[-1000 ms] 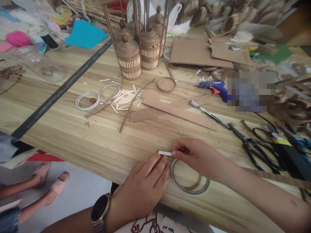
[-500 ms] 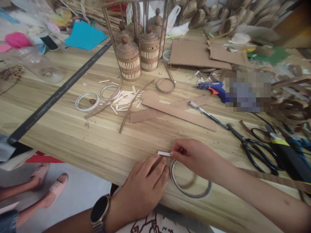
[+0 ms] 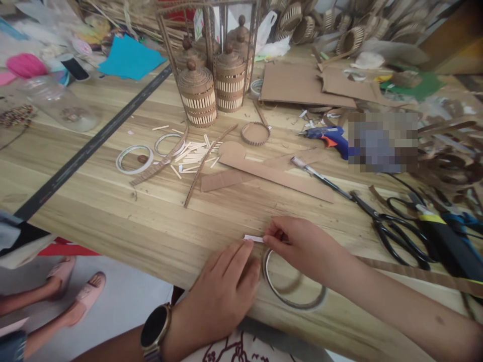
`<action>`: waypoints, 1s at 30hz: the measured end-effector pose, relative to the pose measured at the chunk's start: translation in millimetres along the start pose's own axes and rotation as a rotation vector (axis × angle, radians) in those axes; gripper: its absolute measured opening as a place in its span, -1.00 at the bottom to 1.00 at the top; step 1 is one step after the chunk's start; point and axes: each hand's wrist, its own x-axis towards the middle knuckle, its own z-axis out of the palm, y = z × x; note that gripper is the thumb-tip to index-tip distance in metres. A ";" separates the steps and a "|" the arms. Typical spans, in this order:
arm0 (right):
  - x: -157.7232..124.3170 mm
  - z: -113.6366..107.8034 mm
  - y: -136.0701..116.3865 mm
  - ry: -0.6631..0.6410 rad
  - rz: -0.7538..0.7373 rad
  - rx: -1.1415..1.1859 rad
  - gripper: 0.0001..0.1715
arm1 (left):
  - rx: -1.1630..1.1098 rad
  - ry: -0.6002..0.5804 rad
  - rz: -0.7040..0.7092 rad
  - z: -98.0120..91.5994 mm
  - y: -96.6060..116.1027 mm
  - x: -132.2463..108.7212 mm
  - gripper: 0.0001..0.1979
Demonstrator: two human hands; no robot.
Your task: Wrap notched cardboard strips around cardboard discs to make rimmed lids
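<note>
My right hand (image 3: pixel 302 246) pinches one end of a small white strip (image 3: pixel 253 238) just above the wooden table (image 3: pixel 151 216). My left hand (image 3: pixel 222 291), with a dark watch on the wrist, lies flat on the table, fingers stretched toward the strip's free end. A thin ring (image 3: pixel 292 284), like a tape roll, lies flat between the two hands, partly under my right wrist. The strip runs from the ring's upper left edge.
Black scissors (image 3: pixel 392 226) and a craft knife (image 3: pixel 320 176) lie to the right. Cardboard strips (image 3: pixel 264 173), small sticks (image 3: pixel 192 153), two tape rings (image 3: pixel 134 158), woven lidded baskets (image 3: pixel 198 95) and a blue glue gun (image 3: pixel 328 136) sit farther back. Another person's feet (image 3: pixel 75 291) show below the table's left edge.
Hardly anything has moved: both hands hold the same pose at the strip, and the view has drifted slightly.
</note>
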 end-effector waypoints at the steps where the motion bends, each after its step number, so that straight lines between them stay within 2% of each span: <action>1: 0.0 0.3 0.0 0.002 0.000 0.001 -0.83 | 0.006 -0.008 0.006 0.0 -0.1 -0.4 -0.76; 9: -2.2 -0.3 -4.6 -0.001 0.037 -0.041 -0.82 | 0.045 -0.030 0.046 0.9 0.2 -1.8 -0.74; 30: -3.1 4.3 -1.1 0.047 -0.003 -0.076 -0.81 | 0.059 -0.110 0.059 6.8 1.7 -5.9 -0.70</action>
